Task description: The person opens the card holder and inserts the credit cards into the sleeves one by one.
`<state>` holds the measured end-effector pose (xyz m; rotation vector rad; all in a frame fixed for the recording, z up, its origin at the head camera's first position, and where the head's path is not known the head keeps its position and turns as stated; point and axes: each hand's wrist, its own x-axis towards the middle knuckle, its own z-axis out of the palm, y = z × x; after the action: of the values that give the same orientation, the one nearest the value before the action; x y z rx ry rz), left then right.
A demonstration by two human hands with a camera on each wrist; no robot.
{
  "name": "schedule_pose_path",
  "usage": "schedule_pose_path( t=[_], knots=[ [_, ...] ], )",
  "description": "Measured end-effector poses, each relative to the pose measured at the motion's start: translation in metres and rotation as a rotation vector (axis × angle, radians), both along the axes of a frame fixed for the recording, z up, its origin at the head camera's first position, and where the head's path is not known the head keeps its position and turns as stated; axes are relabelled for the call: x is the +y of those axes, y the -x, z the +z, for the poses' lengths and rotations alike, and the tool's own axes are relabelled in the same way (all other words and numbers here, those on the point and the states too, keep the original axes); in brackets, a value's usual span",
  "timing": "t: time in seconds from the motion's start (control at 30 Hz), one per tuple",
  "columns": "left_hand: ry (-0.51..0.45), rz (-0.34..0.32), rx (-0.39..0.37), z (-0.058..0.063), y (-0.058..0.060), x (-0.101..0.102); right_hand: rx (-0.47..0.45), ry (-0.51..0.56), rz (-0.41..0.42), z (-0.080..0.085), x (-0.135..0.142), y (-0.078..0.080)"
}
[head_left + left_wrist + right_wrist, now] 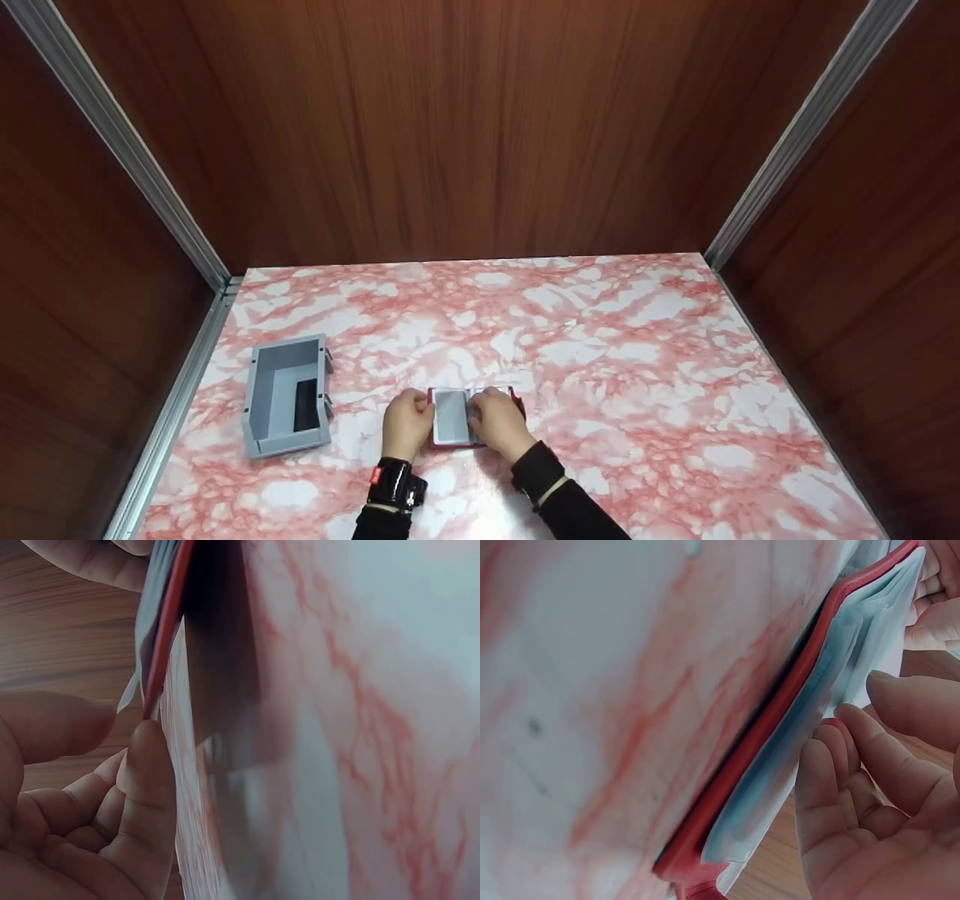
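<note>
A red card holder [452,416] with clear plastic sleeves lies opened out before me, near the front of the table. At its left edge my left hand [407,424] pinches the cover and the sleeves between thumb and forefinger. My right hand [501,424] is over the right half, fingers curled, its thumb and fingertips at the sleeves near the middle. Up close in the right wrist view, bluish sleeves [780,757] fan away from the red cover [757,727]. A red strap [519,403] sticks out at the holder's right end, partly behind the right hand.
To the left stands a grey plastic bin [262,397] with a dark rectangular item [306,405] inside. The table [637,390] has a red and white marbled top. Dark wood panels [465,135] with metal corner rails [810,127] enclose it at the back and sides.
</note>
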<state>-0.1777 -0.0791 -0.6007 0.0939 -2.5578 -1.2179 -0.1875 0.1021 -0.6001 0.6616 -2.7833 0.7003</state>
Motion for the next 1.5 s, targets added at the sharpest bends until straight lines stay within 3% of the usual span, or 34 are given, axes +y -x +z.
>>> schedule_pose_path(
  t=[0.53,1.3,1.5],
  knots=[
    [-0.001,-0.019,-0.11,-0.0043,0.0014,0.0018,-0.01,-0.015,-0.014,-0.0004,-0.0016,-0.0007],
    [-0.014,-0.017,-0.139,-0.0054,0.0038,0.0012,-0.015,-0.014,-0.024,-0.0016,-0.002,-0.001],
    [-0.015,-0.019,-0.105,-0.0074,0.0045,0.0009,-0.004,0.003,-0.023,-0.0022,-0.0018,-0.0014]
  ],
)
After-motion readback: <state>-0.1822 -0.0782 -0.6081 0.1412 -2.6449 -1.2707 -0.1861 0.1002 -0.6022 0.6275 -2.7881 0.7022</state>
